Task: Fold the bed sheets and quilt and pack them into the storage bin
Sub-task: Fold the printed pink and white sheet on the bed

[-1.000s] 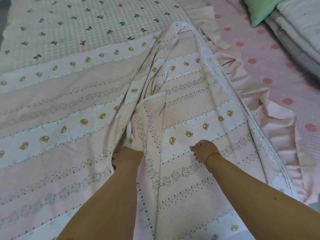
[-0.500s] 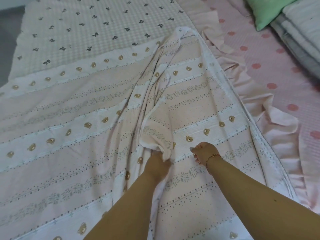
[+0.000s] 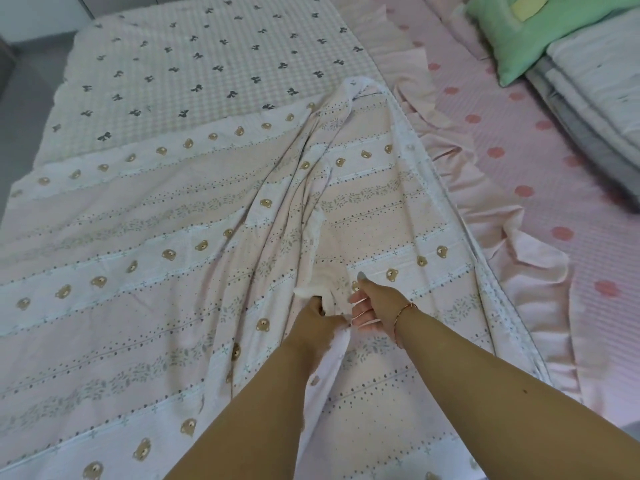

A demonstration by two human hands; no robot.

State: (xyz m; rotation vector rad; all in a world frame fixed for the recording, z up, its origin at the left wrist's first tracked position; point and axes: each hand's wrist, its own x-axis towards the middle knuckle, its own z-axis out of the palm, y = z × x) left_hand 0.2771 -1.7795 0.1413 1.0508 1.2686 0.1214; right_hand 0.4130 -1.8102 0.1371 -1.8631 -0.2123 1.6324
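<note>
Left hand (image 3: 317,315) grips a bunched fold of the bear-print sheet (image 3: 138,244); right hand (image 3: 372,306), just beside it, pinches the same fold.

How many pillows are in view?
1: a green pillow at the top right corner, beside folded bedding. Others may lie out of frame.
</note>
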